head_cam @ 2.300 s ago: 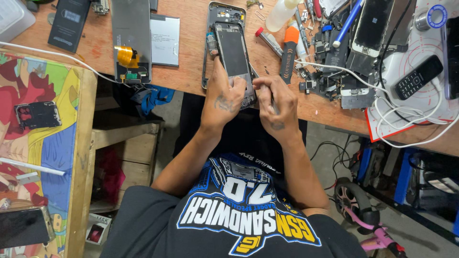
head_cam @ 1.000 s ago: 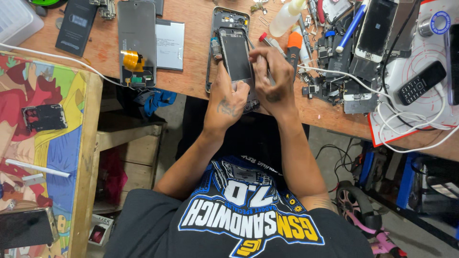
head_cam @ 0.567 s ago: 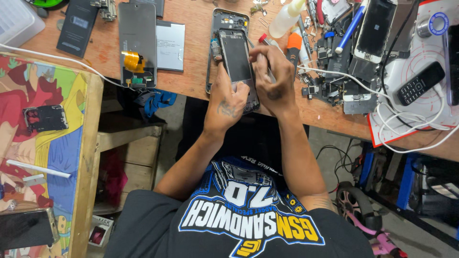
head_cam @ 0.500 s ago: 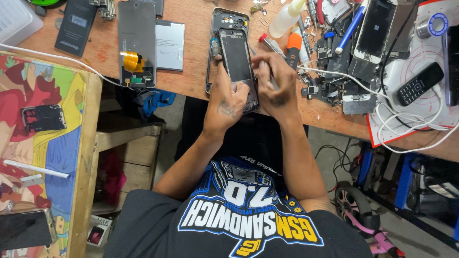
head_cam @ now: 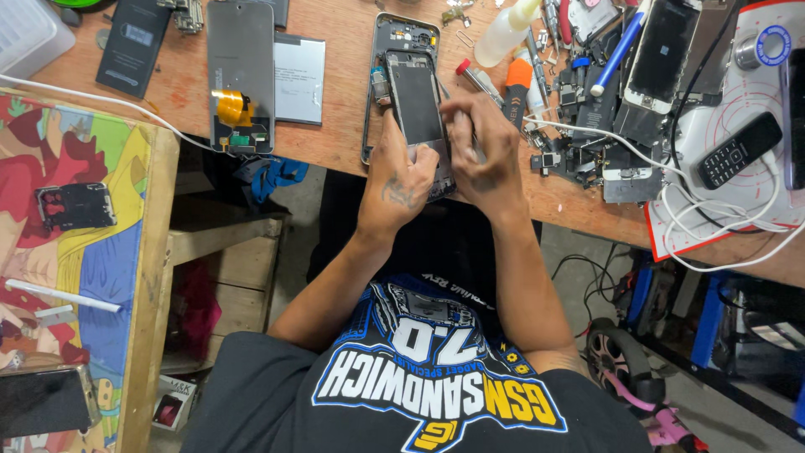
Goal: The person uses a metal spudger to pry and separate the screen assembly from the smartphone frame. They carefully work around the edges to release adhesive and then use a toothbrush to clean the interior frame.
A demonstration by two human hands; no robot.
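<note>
Dark glass phone panel (head_cam: 417, 101) at 12 o'clock on wooden desk (head_cam: 344, 134), left hand (head_cam: 401, 180) fingers clamped round it; right hand (head_cam: 478, 147) shifted onto its right edge, fingers pinched together, grip target unclear.

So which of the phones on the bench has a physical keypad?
The small black handset on the white mat at far right; the other phones are flat slabs or opened shells.

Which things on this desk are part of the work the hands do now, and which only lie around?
In use:
left hand
right hand
phone screen panel
open phone frame

Lying about:
keypad phone
squeeze bottle
blue-handled tool
panel with yellow flex cable
white cables
</note>
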